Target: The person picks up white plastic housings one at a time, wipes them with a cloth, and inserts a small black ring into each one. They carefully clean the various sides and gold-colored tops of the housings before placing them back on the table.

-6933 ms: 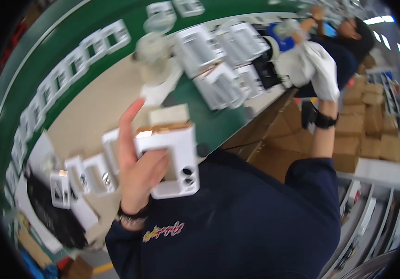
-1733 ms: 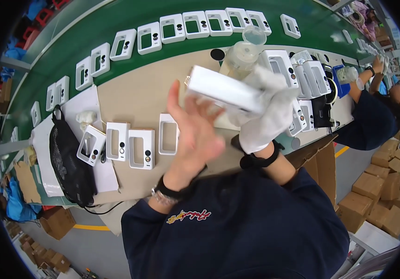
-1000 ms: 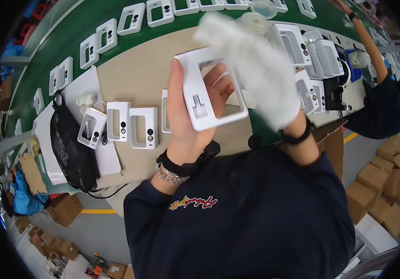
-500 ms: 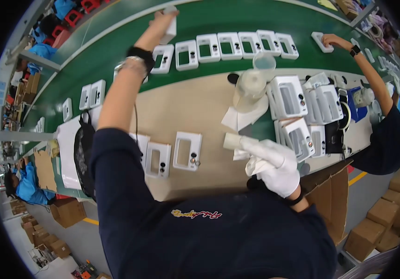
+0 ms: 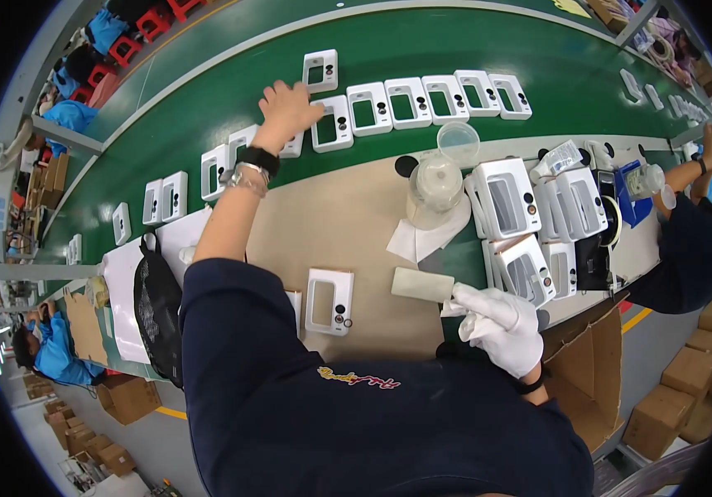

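Observation:
My left hand (image 5: 287,113), bare, with a black band and bracelet at the wrist, hangs above the green belt (image 5: 232,91). Its fingers are spread and hold nothing. Just beyond it lies a white rectangular frame (image 5: 320,71) with a window and dark round parts; another white frame (image 5: 291,147) is partly hidden under the hand. My right hand (image 5: 501,330), in a white glove, is closed on a crumpled white cloth (image 5: 473,321) and a pale flat bar (image 5: 422,284), which sticks out leftward over the beige mat (image 5: 348,207). One white frame (image 5: 329,301) lies on the mat left of the bar.
Several white frames (image 5: 408,103) line the belt. A clear bottle (image 5: 437,184) stands on white paper beside a round clear lid (image 5: 459,142). Stacked frames (image 5: 508,199) and a tape dispenser (image 5: 607,219) sit at right. A black mesh bag (image 5: 157,306) lies left. At right works another person (image 5: 687,240).
My left hand has let go of a white frame on the belt and drawn back toward me. The bar in my right hand shows more of its length. The co-worker's hand has left the belt.

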Motion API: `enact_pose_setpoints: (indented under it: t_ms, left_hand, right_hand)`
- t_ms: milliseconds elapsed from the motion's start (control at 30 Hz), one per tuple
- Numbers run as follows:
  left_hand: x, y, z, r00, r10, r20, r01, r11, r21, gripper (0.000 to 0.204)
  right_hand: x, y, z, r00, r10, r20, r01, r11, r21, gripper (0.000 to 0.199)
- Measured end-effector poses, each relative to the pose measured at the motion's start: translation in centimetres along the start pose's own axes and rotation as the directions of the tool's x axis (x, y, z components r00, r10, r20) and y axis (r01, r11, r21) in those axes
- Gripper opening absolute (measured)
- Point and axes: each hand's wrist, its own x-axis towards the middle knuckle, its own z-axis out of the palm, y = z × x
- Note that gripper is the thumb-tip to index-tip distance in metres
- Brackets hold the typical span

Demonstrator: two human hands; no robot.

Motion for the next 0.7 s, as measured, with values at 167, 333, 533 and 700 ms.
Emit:
enact_pose_setpoints:
  t_ms: [167,333,533,700]
  left_hand:
    - [-2.9,-0.8,3.4,0.984,0.102,-0.146,-0.067,0.972,0.225,0.044]
    - [-5.4,-0.8,1.0,0.951,0.103,-0.292,-0.208,0.912,-0.355,0.026]
    - [-11.1,1.3,-1.9,0.952,0.085,-0.293,-0.234,0.818,-0.525,0.021]
    - [-14.1,0.0,-3.2,0.883,0.457,-0.109,-0.461,0.795,-0.395,0.024]
  right_hand:
    - [0.7,-0.6,2.5,0.995,-0.036,0.095,0.021,0.987,0.157,0.035]
    - [-0.9,-2.7,2.3,0.977,-0.21,0.028,0.199,0.957,0.211,0.034]
    - [-1.1,-2.8,4.2,0.923,0.143,-0.356,0.02,0.909,0.417,0.043]
    - [-1.1,-4.0,5.8,0.971,0.071,-0.229,0.009,0.942,0.334,0.044]
